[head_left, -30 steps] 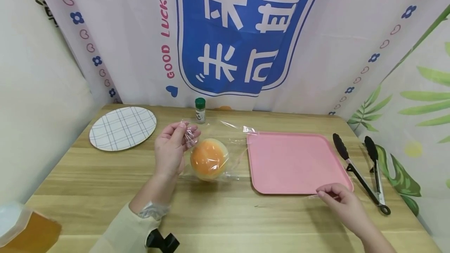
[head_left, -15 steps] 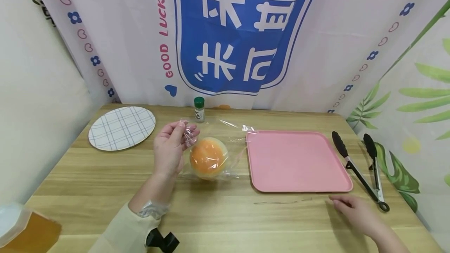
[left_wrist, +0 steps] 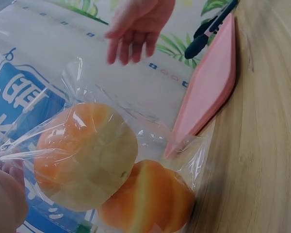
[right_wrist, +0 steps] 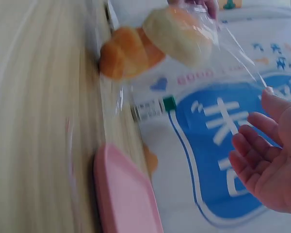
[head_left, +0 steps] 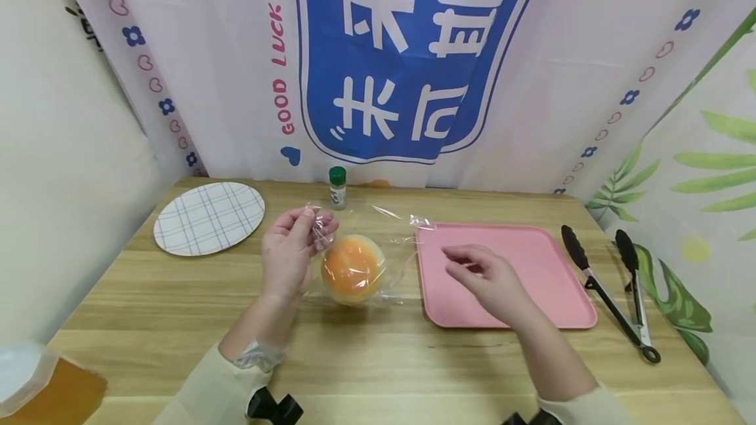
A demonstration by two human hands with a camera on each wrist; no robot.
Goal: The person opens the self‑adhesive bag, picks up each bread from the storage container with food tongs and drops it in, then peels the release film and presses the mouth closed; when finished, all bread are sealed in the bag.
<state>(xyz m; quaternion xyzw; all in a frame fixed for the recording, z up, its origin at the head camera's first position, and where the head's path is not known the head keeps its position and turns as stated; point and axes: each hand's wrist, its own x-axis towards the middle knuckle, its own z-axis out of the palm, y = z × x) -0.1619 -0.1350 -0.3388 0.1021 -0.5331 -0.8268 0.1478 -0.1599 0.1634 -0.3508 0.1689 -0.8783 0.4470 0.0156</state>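
Observation:
My left hand (head_left: 289, 241) pinches the gathered top of a clear plastic bag (head_left: 394, 222) and holds it up over the table. Inside is a round golden bun (head_left: 352, 269). The left wrist view shows a second, ridged bread roll (left_wrist: 150, 196) lower in the bag, hidden from the head view. My right hand (head_left: 487, 281) hovers above the pink tray (head_left: 555, 300), just right of the bag, its fingers loosely bent and holding nothing. From the right wrist, the thumb (right_wrist: 276, 104) appears close to the bag's edge; I cannot tell whether they touch.
A thin clear strip (head_left: 472, 345) lies in front of the tray. Black-handled tongs (head_left: 614, 307) rest at the right. Behind the bag stands a green-capped shaker (head_left: 338, 187); a checked plate (head_left: 209, 218) lies left. An amber-filled container (head_left: 53, 379) occupies the near-left corner.
My right hand let go of a thin clear strip on the table before the tray, then moved up and left toward the bag. The left hand stays in place with the bag.

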